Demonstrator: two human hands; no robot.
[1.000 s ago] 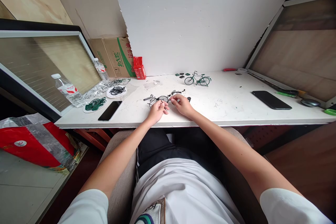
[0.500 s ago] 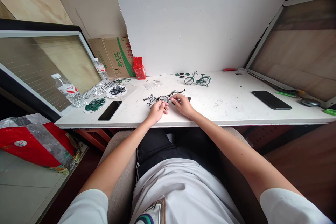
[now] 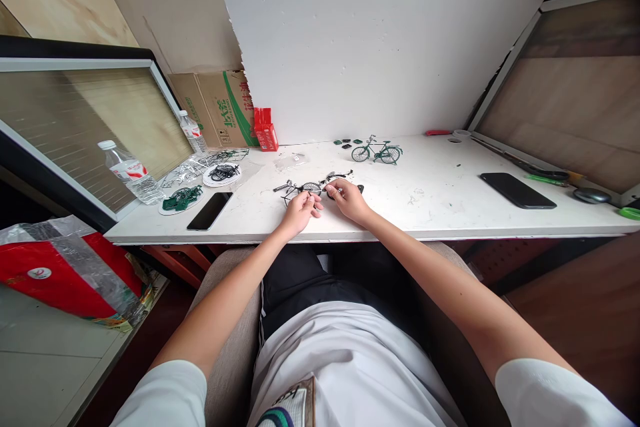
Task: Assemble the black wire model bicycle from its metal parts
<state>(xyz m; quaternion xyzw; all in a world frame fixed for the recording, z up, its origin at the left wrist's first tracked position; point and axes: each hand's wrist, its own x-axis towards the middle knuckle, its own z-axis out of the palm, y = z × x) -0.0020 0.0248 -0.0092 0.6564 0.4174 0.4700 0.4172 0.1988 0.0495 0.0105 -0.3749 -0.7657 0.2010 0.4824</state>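
Note:
Near the front of the desk my left hand is closed, its fingertips pinched at the lower edge of a small black spoked model bicycle wheel. My right hand is close beside it, thumb and forefinger pinched at the wheel's right side; what is between them is too small to make out. Thin black bicycle parts lie left of the wheel, and more black parts lie just beyond my right hand. A dark round piece is partly hidden behind that hand. Farther back stands an assembled green model bicycle.
Left on the desk are a phone, a plate of green parts, a plate of black parts and water bottles. A red box stands behind. Another phone and a mouse lie right.

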